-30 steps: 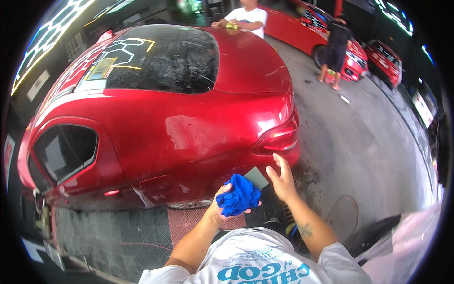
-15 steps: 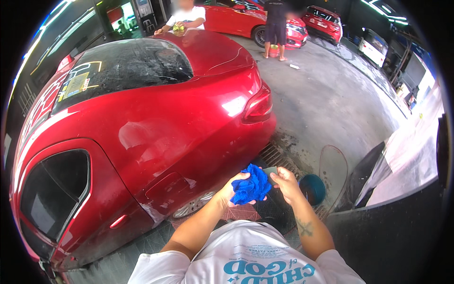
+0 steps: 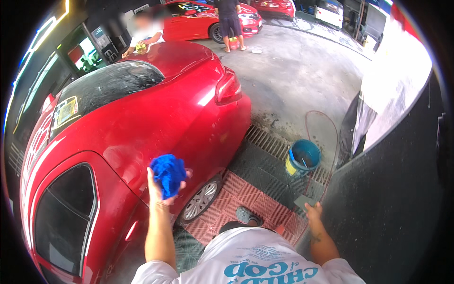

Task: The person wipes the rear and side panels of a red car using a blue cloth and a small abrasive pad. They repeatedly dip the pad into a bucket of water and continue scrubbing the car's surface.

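Observation:
My left hand (image 3: 156,195) is closed around a bunched blue cloth (image 3: 169,176), raised in front of the side of a red car (image 3: 189,125). The cloth covers most of the palm, and whether it touches the paint I cannot tell. Out to the right, my right hand (image 3: 313,211) pinches a small flat grey-green sheet (image 3: 301,202) that looks like sandpaper. This sheet is held above the floor mat, close to a dark panel. Hazy, dull patches show on the car's rear side and its back window.
A blue bucket (image 3: 309,172) stands beside a floor drain grate (image 3: 267,142), with a thin hose (image 3: 335,124) looping past it. A dark panel (image 3: 378,203) borders my right. Across the trunk, a person (image 3: 146,35) holds a yellow-green cloth. Another person (image 3: 228,19) stands near a second red car.
My hands have moved apart: the left went left with the blue cloth, the right went right and down with the sheet. The view has shifted, showing the bucket and my foot.

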